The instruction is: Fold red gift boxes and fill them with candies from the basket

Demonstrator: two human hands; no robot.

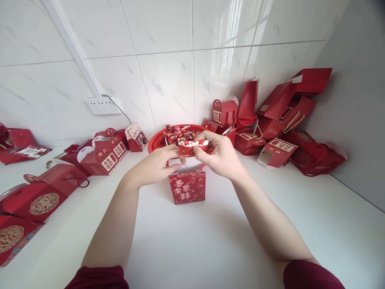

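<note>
An open red gift box point(189, 188) with white Chinese characters stands upright on the table before me, its white inner flaps showing. Above its opening, my right hand point(219, 155) pinches a small red packet point(192, 148) with a white, red-patterned top edge. My left hand point(159, 163) is at the gift box's left rim, thumb and fingers closed around a white flap. Its fingertips lie close beside the small packet and are partly hidden by it. Just behind stands a red plastic basket point(152, 141) of wrapped candies point(174, 133).
Red boxes point(102, 154) line the left side, larger ones point(45, 202) nearer me. A small pink-and-white box point(136, 136) stands by the wall. To the right, several red boxes point(276, 130) are piled against the grey side panel point(361, 120). A socket strip point(102, 105) hangs on the tiled wall.
</note>
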